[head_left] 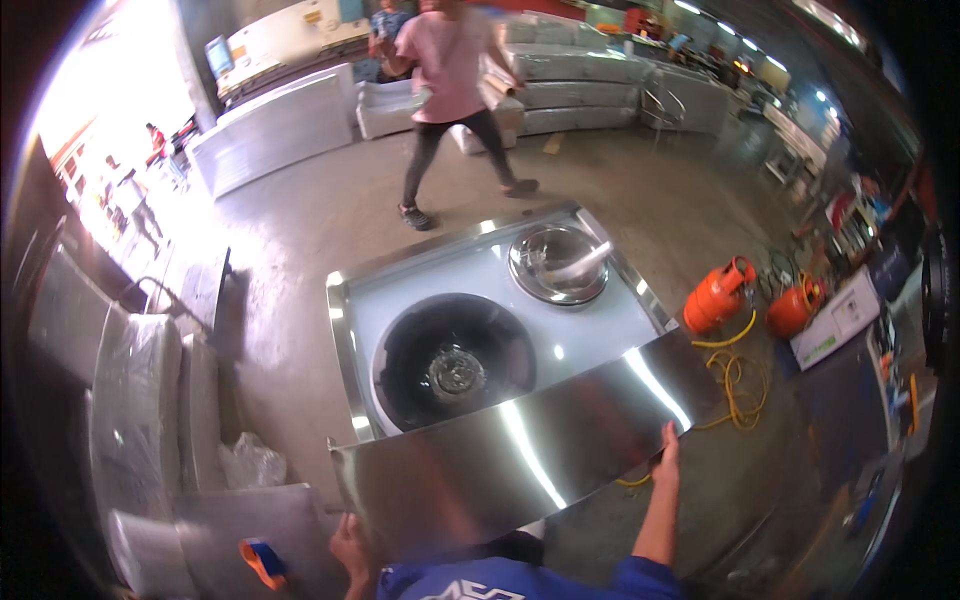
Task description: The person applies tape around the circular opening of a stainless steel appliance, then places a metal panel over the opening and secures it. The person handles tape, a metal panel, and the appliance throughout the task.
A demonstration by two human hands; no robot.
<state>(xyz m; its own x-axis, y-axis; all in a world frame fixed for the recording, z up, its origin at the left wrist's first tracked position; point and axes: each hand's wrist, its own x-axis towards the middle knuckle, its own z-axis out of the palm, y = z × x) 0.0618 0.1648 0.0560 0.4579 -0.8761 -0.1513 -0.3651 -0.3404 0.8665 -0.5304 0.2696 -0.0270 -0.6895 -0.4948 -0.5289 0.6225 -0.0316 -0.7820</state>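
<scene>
A long, shiny stainless steel panel (520,460) lies tilted across the near side of a steel stove, its right end higher in view. My left hand (350,545) grips the panel's lower left edge, fingers curled at the rim. At the right end, my right hand (668,455) holds the other edge, its fingers partly hidden by the metal. Behind the panel, the stove's pale top (450,280) has a big dark round burner well (410,350) at left. A smaller round steel bowl-like fitting (545,265) sits at its far right.
Two orange gas cylinders (718,295) stand at right, beside a yellow hose (740,395) on the floor. Wrapped panels (135,410) are at left, with an orange-and-blue tape dispenser (262,562) near them. A person in a pink shirt (450,65) walks beyond the stove.
</scene>
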